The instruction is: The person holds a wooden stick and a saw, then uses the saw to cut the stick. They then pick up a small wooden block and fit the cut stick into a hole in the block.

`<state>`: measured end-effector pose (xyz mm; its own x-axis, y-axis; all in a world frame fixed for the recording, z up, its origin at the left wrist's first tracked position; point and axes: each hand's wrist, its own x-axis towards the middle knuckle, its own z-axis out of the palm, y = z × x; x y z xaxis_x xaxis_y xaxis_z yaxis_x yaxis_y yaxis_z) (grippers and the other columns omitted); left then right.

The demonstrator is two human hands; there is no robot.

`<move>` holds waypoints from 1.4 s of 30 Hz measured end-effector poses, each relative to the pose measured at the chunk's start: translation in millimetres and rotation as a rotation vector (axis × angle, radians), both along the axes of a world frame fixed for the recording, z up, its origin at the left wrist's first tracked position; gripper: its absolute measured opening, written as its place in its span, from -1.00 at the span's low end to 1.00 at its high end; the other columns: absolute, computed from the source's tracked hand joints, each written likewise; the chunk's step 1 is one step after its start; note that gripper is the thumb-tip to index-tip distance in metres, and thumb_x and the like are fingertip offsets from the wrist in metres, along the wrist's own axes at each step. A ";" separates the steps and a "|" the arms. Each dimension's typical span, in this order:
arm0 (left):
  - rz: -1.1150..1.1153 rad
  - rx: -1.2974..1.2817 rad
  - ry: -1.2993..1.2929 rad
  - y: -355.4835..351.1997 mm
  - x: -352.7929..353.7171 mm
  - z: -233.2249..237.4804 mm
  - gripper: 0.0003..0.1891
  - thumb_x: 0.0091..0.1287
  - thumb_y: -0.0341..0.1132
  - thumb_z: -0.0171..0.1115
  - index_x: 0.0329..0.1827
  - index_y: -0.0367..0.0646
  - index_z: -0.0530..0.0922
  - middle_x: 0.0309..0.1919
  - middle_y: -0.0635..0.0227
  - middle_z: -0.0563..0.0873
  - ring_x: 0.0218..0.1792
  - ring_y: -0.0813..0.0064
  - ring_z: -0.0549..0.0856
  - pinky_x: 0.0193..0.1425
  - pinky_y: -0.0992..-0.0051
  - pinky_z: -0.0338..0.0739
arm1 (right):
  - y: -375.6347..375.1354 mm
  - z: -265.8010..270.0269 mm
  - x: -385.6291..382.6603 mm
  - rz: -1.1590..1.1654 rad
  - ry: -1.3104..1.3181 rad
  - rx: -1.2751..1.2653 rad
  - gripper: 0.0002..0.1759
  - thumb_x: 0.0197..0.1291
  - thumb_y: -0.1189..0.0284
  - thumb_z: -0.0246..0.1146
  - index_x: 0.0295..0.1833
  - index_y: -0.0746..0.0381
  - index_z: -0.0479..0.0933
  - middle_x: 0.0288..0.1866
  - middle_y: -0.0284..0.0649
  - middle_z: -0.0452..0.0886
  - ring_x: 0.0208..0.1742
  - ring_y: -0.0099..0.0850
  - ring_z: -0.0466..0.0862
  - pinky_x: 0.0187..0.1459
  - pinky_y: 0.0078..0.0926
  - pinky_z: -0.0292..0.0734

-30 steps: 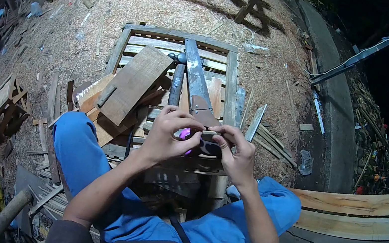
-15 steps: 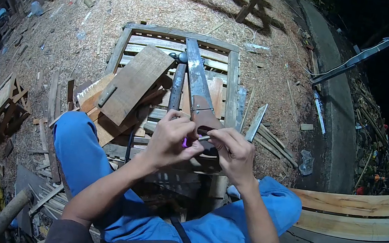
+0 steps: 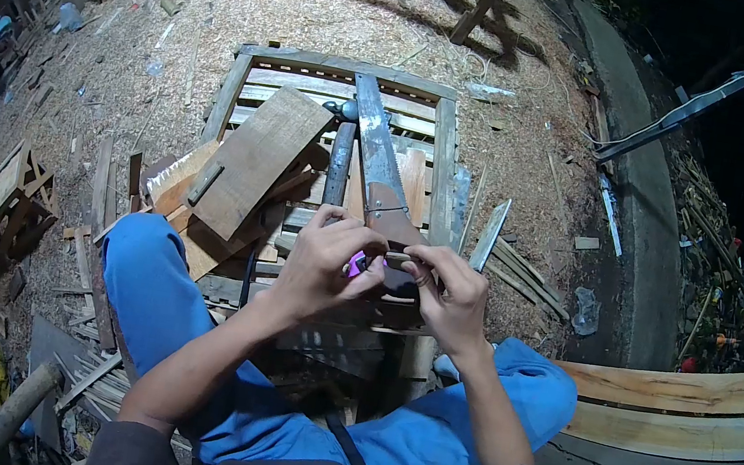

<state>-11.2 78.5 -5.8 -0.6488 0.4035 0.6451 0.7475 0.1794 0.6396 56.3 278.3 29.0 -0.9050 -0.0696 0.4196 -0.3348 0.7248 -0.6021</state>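
Note:
My left hand (image 3: 324, 264) is closed around a small purple object (image 3: 355, 265), mostly covered by the fingers. My right hand (image 3: 451, 297) pinches a short, thin pencil-like stick (image 3: 398, 257), whose other end reaches the left fingertips. Both hands meet above the near part of a slatted wooden frame (image 3: 441, 166). Just beyond them lies a handsaw (image 3: 376, 142), its brown handle partly behind my fingers. Left of the saw is a hammer (image 3: 339, 165) with a dark handle. A wooden plank piece (image 3: 263, 158) with a small block on it rests further left.
Wood shavings (image 3: 327, 19) cover the ground around the frame. Thin wood strips (image 3: 529, 277) lie to the right, and long boards (image 3: 678, 437) at the lower right. A small wooden stool-like piece (image 3: 12, 198) stands at left. A beam on legs (image 3: 475, 15) crosses the back.
The thin stick has turned from slanting to nearly level between my hands. The left fingers have shifted slightly, showing more of the purple object. The tools stay put.

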 end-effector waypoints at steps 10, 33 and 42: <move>-0.018 -0.081 -0.050 -5.6 -1.3 2.2 -0.80 0.16 -0.42 0.45 -0.17 -0.22 0.68 -0.30 0.26 0.77 -0.22 0.30 0.75 0.20 0.24 0.47 | -1.0 -1.4 0.6 0.008 0.020 0.058 -0.79 0.26 0.52 0.47 0.00 0.22 0.72 -0.20 -0.11 0.78 -0.24 -0.17 0.79 -0.22 -0.30 0.64; 0.791 -0.382 -0.239 -108.3 -24.3 -10.4 -0.34 0.40 -0.20 0.42 0.52 -0.22 0.45 0.37 -0.03 0.61 0.43 -0.02 0.56 0.57 0.11 0.33 | -42.8 -12.7 -15.2 0.075 -0.268 -0.198 -0.65 0.57 0.25 0.27 0.09 0.37 0.63 -0.20 -0.10 0.73 -0.23 -0.38 0.73 -0.15 -0.39 0.59; 0.795 -0.212 -0.443 -122.1 -8.2 -2.3 -0.54 0.43 -0.30 0.38 0.31 -0.37 0.60 0.32 -0.13 0.65 0.38 -0.05 0.61 0.50 0.15 0.46 | -49.3 -11.4 -13.5 0.099 -0.111 -0.068 -0.70 0.48 0.32 0.32 0.06 0.37 0.66 -0.12 0.01 0.72 -0.11 -0.03 0.75 -0.05 -0.20 0.62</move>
<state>-19.4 -43.6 -8.2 -0.9541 -0.1834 0.2366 0.0511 0.6790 0.7324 42.7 229.0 17.6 -0.9364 -0.1352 0.3238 -0.3308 0.6482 -0.6859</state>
